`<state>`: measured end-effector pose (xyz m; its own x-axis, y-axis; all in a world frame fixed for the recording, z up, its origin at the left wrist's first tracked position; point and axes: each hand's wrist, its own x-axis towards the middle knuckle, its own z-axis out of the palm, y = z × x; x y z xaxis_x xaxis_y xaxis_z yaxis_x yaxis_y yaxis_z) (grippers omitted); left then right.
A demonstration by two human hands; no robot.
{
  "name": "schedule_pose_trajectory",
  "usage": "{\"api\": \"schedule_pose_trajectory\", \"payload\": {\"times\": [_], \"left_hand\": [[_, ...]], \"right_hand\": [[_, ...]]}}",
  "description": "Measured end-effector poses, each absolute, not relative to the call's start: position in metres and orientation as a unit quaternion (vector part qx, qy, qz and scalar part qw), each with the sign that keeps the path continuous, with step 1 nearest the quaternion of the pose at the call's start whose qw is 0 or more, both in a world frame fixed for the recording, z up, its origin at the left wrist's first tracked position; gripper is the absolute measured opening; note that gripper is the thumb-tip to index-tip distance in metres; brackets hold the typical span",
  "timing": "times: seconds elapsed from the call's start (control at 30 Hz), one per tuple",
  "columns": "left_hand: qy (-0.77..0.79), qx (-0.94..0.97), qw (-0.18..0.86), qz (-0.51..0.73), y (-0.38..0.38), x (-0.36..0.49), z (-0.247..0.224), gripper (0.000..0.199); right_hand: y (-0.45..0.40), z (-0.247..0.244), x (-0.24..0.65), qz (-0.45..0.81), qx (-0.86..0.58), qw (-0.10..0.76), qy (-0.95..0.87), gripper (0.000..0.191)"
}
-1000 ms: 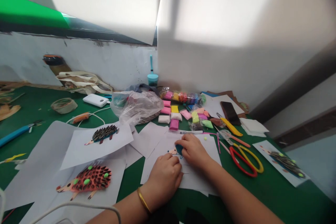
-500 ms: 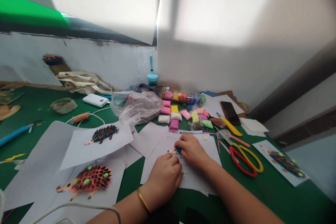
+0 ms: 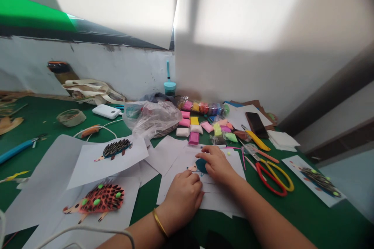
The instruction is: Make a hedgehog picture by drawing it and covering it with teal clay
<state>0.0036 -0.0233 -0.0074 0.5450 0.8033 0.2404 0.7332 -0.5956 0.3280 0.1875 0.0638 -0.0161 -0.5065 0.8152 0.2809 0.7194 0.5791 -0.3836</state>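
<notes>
A hedgehog picture (image 3: 193, 167) lies on white paper (image 3: 175, 182) in front of me, with a pale face and a teal back of what looks like clay. My right hand (image 3: 216, 164) is over the teal back's right side, fingers apart and stretched leftward; whether a fingertip touches the clay I cannot tell. Just below the face, my left hand (image 3: 184, 188) rests on the paper with its fingers curled in. Its underside is hidden, so anything inside it does not show. A yellow bangle (image 3: 159, 222) circles the left wrist.
Finished-looking hedgehog pictures lie left (image 3: 115, 148) and right. Beyond the paper are several coloured clay packets (image 3: 193, 138) and a clear plastic bag (image 3: 153, 118). Red-and-yellow scissors (image 3: 271, 181), a yellow cutter (image 3: 258, 141) and a phone (image 3: 256, 125) lie to the right.
My right hand has lifted slightly and shifted right, its fingers spreading from a bunched hold. More of the teal back shows now. The left hand stays in place.
</notes>
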Motion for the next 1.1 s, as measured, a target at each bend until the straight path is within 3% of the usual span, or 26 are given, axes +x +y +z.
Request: {"api": "schedule_pose_trajectory", "payload": {"times": [0.43,0.8,1.1], "left_hand": [[0.445,0.873,0.105,0.167,-0.024,0.004,-0.008,0.004],[0.447,0.875,0.093,0.158,-0.024,0.005,-0.006,0.007],[0.445,0.874,0.095,0.168,-0.023,0.004,-0.009,0.005]], "right_hand": [[0.031,-0.014,0.209,0.094,-0.416,0.166,-0.889,0.055],[0.027,-0.011,0.198,0.049,-0.396,0.154,-0.904,0.035],[0.032,-0.019,0.199,0.049,-0.401,0.193,-0.894,0.047]]}}
